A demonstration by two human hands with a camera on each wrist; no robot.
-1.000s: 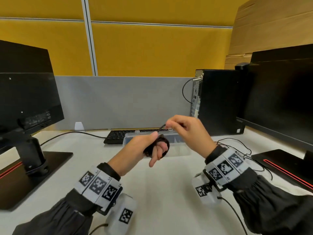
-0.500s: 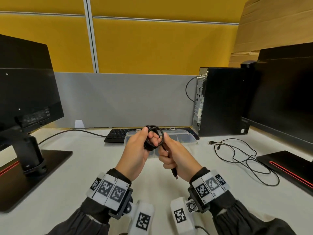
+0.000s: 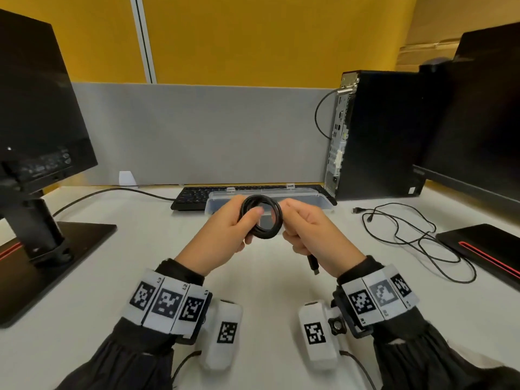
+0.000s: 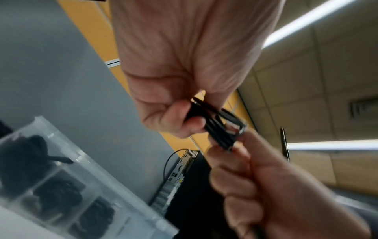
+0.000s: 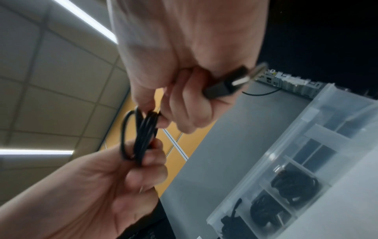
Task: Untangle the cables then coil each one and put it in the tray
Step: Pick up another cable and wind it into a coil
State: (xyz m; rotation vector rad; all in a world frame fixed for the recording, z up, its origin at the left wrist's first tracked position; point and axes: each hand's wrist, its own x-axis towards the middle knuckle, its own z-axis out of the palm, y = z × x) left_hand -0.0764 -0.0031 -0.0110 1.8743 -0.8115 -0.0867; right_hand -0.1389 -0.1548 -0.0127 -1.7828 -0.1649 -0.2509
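A black cable wound into a small coil [image 3: 261, 216] is held above the desk in front of the clear plastic tray [image 3: 315, 199]. My left hand [image 3: 239, 229] pinches the coil's left side between thumb and fingers [image 4: 184, 122]. My right hand [image 3: 302, 232] grips the coil's right side and the cable's free end, whose USB plug [image 3: 313, 264] sticks out below the fist [image 5: 231, 85]. The tray [image 5: 319, 129] has compartments with several coiled black cables [image 5: 294, 179] inside. A loose thin black cable [image 3: 416, 237] lies spread on the desk to the right.
A keyboard [image 3: 194, 197] lies behind the tray. A monitor on a stand [image 3: 42, 153] is at the left, a computer tower [image 3: 377, 136] and a second monitor [image 3: 478, 122] at the right, with its base [image 3: 484, 249] on the desk. A grey divider [image 3: 197, 133] closes the back.
The coil has been turned to face me as a round ring and lifted slightly. My right hand came down beside it from above, now gripping the cable end with the plug pointing down.
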